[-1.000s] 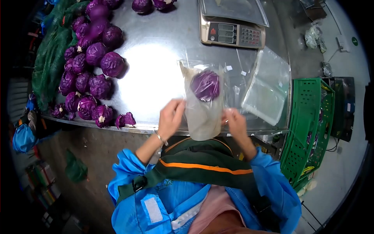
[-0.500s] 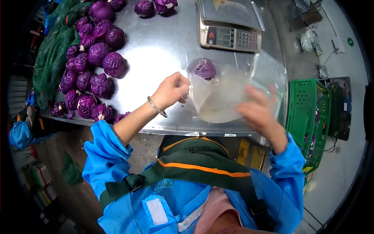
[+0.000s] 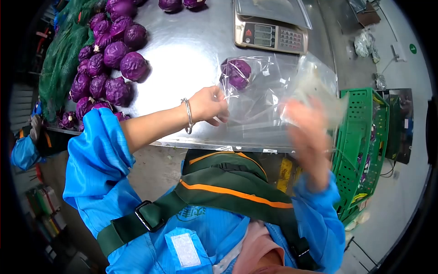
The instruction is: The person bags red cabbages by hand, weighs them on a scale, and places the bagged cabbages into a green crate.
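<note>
My left hand [image 3: 209, 106], with a metal bangle at the wrist, pinches the left edge of a clear plastic bag [image 3: 262, 93]. The bag lies spread across the metal table, and a red cabbage [image 3: 237, 74] sits at its upper left, seen through or beside the film; which one is unclear. At the bag's right side, my right hand [image 3: 306, 121] is smeared by motion. A blurred translucent sheet of film [image 3: 321, 91] is beside its fingers, and whether they grip it cannot be made out.
Many red cabbages [image 3: 115, 54] are heaped on the table's left, beside green netting [image 3: 64, 59]. Two more [image 3: 169, 4] lie at the far edge. A digital scale [image 3: 270, 34] stands behind the bag. Right of the table is a green crate [image 3: 358, 137].
The milky film over the table's middle has shifted to the right with my right hand, and the clear bag beneath now shows. My left hand has moved slightly right and down.
</note>
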Tool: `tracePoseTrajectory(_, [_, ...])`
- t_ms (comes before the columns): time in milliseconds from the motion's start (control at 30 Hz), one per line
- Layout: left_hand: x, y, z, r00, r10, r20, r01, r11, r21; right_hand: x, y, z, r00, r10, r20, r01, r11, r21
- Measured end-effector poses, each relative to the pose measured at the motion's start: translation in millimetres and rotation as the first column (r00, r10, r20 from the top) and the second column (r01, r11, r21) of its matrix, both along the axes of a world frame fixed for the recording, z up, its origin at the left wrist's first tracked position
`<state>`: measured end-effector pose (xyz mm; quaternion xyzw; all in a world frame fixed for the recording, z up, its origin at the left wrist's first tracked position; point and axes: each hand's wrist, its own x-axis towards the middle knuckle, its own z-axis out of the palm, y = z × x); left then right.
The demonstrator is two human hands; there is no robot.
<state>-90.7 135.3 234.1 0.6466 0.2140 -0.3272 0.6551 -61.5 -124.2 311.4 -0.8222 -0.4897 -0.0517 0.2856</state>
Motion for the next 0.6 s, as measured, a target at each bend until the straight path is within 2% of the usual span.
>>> tracePoseTrajectory(33, [-2.1,-1.5,1.5,0.999,0.015,-0.04,-0.016,1.0,-0.021,-1.9,41.2,-18.0,1.0,0.007,0.027,-0.005,0.997,-0.083])
tracePoseTrajectory(67, [-5.1,-1.3,3.0,0.996,0.036,-0.079,-0.039,0.998,-0.041,-1.0,59.2,-39.0,0.996,0.086,0.02,-0.083,0.989,-0.119])
tracePoseTrajectory(133, [-14.5,3.6,-1.3,0.983,0.086,-0.161,-0.107,0.986,-0.128,-3.2,78.4,-71.7,0.938,0.071,-0.339,-0.143,0.971,-0.192])
tracePoseTrajectory(233, [-28.2,7.4,-4.3,0.971,0.133,-0.198,-0.165,0.974,-0.155,-8.4,80.8,-79.5,0.776,0.009,-0.631,-0.052,0.997,-0.049])
tracePoseTrajectory(333, [-33.7,7.8,-1.9,0.976,0.147,-0.164,-0.165,0.981,-0.106,-14.2,94.3,-81.5,0.847,-0.026,-0.531,0.002,0.999,-0.045])
tracePoseTrajectory(367, [-34.3,10.1,-7.7,0.982,0.143,-0.12,-0.153,0.985,-0.079,-12.5,99.3,-90.2,0.855,0.063,-0.515,-0.069,0.998,0.007])
tracePoseTrajectory(400, [-34.4,12.1,-12.3,0.988,0.136,-0.076,-0.141,0.989,-0.052,-10.5,98.7,-83.4,0.76,0.159,-0.63,-0.184,0.983,0.025])
tracePoseTrajectory(467, [-32.7,15.2,-10.4,0.983,0.16,-0.096,-0.163,0.986,-0.031,-0.4,88.5,-41.9,0.498,0.305,-0.811,-0.391,0.914,0.103])
tracePoseTrajectory(500, [-32.0,15.5,-2.7,0.979,0.181,-0.097,-0.187,0.981,-0.051,6.9,61.0,15.4,0.434,0.364,-0.824,-0.443,0.883,0.156])
tracePoseTrajectory(533, [-34.1,15.9,2.0,0.973,0.206,-0.108,-0.215,0.974,-0.076,15.1,31.0,54.4,0.411,0.412,-0.813,-0.462,0.863,0.204])
tracePoseTrajectory(600, [-38.3,19.6,4.5,0.976,0.201,-0.087,-0.209,0.973,-0.093,32.7,-44.4,87.0,0.395,0.376,-0.838,-0.335,0.909,0.25])
